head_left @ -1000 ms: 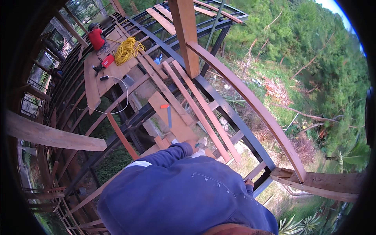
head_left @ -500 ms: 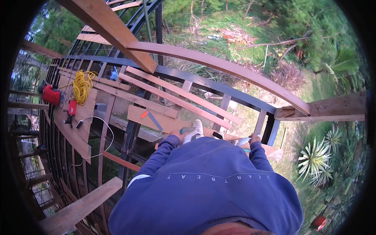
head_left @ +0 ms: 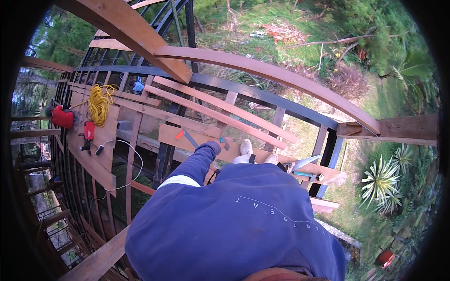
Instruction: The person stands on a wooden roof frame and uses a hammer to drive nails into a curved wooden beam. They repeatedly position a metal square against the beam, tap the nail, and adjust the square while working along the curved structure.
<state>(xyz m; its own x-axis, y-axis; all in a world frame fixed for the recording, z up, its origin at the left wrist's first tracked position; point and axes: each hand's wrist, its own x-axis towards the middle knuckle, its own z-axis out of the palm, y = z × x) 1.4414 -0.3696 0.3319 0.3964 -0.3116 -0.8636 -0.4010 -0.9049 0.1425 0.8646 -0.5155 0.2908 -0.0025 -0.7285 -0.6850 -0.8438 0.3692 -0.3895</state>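
Note:
My left hand [head_left: 220,143] reaches forward over a board [head_left: 168,135], its fingers closed round a small tool [head_left: 226,144] with a teal part and a dark grey end; its exact kind is unclear. Just left of that hand lies a try square [head_left: 188,138] with an orange-red stock and a grey blade. My right hand is out of sight behind my body. On the right part of the plank by my shoes [head_left: 246,147] rest a pale, blade-like tool [head_left: 307,163], a blue-teal handled tool [head_left: 303,174] and a small round dark-and-light thing [head_left: 320,177].
Two long planks [head_left: 225,107] lie across the frame ahead. Open gaps show ground between the joists and a dark metal beam [head_left: 262,99]. Overhead timbers [head_left: 136,40] cross the view. At left are a coiled yellow cord [head_left: 99,105], a red tool [head_left: 89,130] and a white cable [head_left: 136,154].
My left hand has moved forward with the small tool, nearer the try square. My right hand has gone out of view, leaving tools visible on the plank. My body has turned and leaned.

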